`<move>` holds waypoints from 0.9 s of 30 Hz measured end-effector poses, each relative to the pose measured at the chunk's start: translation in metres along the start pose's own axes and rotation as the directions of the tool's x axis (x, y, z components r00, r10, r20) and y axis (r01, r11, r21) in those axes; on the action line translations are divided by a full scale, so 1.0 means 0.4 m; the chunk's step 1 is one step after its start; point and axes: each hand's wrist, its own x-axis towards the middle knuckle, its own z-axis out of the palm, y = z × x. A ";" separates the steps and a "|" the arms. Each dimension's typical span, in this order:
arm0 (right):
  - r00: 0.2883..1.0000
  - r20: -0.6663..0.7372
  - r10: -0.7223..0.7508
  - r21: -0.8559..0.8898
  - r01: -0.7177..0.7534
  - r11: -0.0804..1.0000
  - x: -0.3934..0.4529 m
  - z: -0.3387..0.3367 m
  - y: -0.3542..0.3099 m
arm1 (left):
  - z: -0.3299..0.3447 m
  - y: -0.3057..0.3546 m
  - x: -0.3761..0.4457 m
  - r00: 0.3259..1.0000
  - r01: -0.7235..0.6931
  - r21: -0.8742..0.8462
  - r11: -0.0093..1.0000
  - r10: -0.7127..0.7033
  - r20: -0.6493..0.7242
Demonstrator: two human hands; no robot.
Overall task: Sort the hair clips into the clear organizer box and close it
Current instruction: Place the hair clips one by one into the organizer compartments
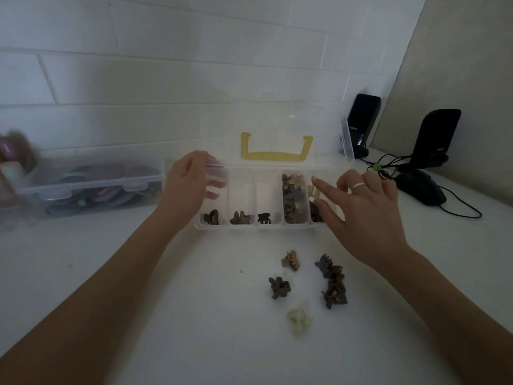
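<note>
While both forearms reached in from the bottom corners, five loose hair clips lay nearest on the white table [166, 315]: a pale cream clip [298, 320] at about 5 o'clock from the picture's centre, a brown flower clip [279, 287] just above it, a tan claw clip [291, 260] beyond that, and a dark brown cluster of clips [333, 283] to their right.

Further out sat the clear organizer box [241, 226], its lid [277, 129] raised with a yellow handle [276, 151] showing through. Five compartments ran side by side; the three on the left held a few dark clips each at their near ends, the fourth was packed full, and the fifth was partly hidden.

The left hand [191, 184] curled round the box's left edge at about 10 o'clock, fingers bent over the lid's corner. The right hand [366, 212], wearing a ring, hovered spread above the rightmost compartment, forefinger extended; whether it held anything could not be told.

Farthest off, a second clear case [91, 187] stood at 9 o'clock, and two black speakers [361, 123] with a mouse [420, 187] at 2 o'clock.
</note>
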 end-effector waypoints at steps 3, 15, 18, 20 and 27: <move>0.999 0.035 0.013 0.014 -0.013 1.000 -0.003 -0.002 0.000 | 0.000 0.001 0.000 1.000 0.004 -0.001 1.000 -0.004 0.000; 1.000 -0.007 0.013 0.134 -0.012 0.991 -0.005 -0.007 0.000 | 0.004 0.001 0.004 1.000 0.024 -0.024 0.999 -0.024 -0.014; 0.992 -0.125 0.011 0.231 0.018 0.973 -0.004 -0.019 -0.004 | 0.004 -0.001 0.005 1.000 0.025 -0.022 0.999 -0.026 -0.009; 0.976 -0.211 -0.045 0.299 0.109 0.948 -0.005 -0.032 -0.011 | 0.005 -0.001 0.006 0.999 0.033 -0.029 0.999 -0.034 -0.009; 0.900 0.139 -0.414 0.600 0.256 0.758 -0.019 -0.109 -0.092 | 0.005 -0.004 0.006 0.999 0.040 -0.031 0.999 -0.040 -0.003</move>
